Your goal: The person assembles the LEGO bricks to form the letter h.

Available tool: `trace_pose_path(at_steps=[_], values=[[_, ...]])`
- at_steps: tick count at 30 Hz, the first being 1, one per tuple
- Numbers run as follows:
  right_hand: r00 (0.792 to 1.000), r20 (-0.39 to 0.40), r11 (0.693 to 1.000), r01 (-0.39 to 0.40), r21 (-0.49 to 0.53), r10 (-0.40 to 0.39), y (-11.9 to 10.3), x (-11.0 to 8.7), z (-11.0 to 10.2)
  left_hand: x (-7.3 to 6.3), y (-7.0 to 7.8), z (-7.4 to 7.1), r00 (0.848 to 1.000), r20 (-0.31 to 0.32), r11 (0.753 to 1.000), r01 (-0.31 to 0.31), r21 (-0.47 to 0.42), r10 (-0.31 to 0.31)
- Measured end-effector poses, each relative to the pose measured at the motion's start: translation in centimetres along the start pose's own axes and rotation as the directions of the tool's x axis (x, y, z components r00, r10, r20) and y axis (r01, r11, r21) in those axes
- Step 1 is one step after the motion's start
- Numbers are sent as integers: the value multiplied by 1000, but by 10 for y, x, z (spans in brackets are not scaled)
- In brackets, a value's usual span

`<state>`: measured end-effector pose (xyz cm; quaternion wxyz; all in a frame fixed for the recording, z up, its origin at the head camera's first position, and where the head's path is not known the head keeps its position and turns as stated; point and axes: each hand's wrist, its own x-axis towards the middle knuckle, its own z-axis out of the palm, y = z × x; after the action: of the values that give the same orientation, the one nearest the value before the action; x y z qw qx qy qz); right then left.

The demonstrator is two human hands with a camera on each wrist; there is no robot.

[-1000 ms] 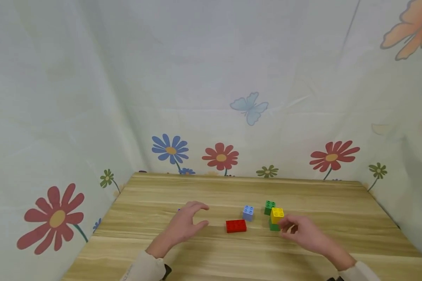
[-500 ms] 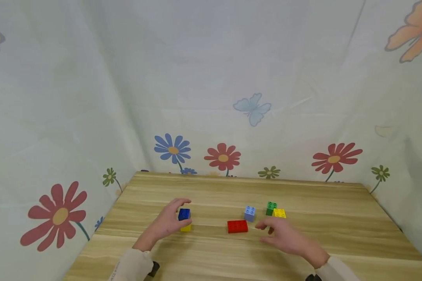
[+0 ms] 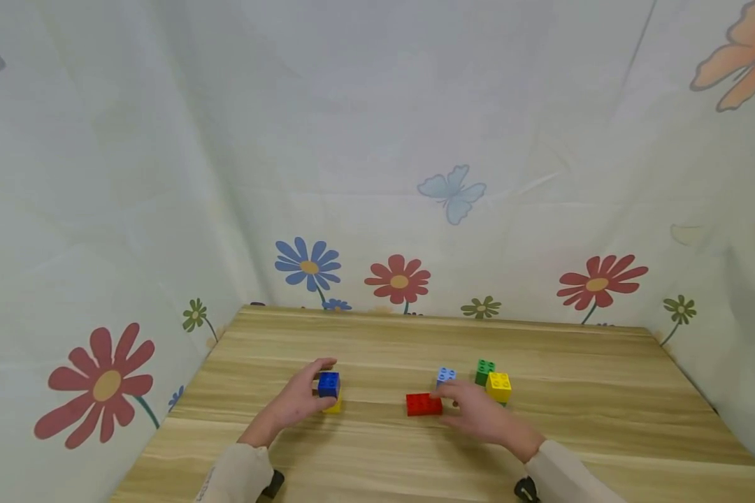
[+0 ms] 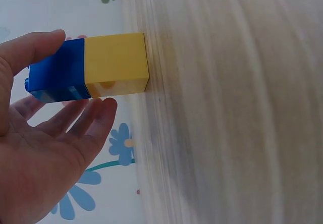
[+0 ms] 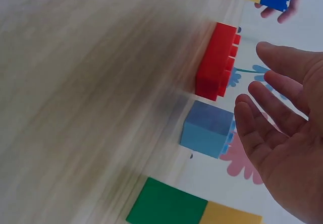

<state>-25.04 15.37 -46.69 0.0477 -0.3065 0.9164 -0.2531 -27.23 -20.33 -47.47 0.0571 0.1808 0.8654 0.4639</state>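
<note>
On the left of the table, my left hand [image 3: 289, 406] stands around a stack of a blue brick [image 3: 329, 383] on a yellow brick [image 4: 117, 63]. In the left wrist view its fingers are relaxed and spread beside the stack; the thumb overlaps the blue brick, and whether it touches I cannot tell. My right hand [image 3: 486, 417] hovers at the right end of a long red brick [image 3: 421, 404]. Its fingers look loosely extended and hold nothing in the right wrist view. Behind that hand, partly hidden, is a light blue brick [image 5: 207, 128].
Right of the right hand, a yellow brick [image 3: 498, 387] sits on a green brick [image 5: 169, 204]. Another green brick [image 3: 485, 372] stands just behind them. The wooden table [image 3: 377, 461] meets a flower-printed curtain [image 3: 352, 175] at the back and sides.
My right hand has moved left from beside the yellow-and-green stack to the red brick. My left hand has shifted left to the blue-and-yellow stack, and has barely moved in the last half second.
</note>
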Motion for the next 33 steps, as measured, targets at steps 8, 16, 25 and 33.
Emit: trace_pose_path(at_steps=[8, 16, 25, 33], values=[[1000, 3, 998, -7, -56, 8, -4, 15, 7, 2, -5, 1, 1000, 22, 1000, 4, -16, -3], [1000, 23, 996, -9, -91, 11, -4, 23, 12, 2, -12, 3, 999, 25, 1000, 22, 15, -22], [998, 52, 996, -26, -87, 30, -3, 26, 17, 2, -13, 3, 1000, 19, 1000, 23, 13, -23], [998, 55, 993, -15, -117, 21, -2, 32, 21, 3, -12, 4, 999, 3, 999, 49, 12, -49]])
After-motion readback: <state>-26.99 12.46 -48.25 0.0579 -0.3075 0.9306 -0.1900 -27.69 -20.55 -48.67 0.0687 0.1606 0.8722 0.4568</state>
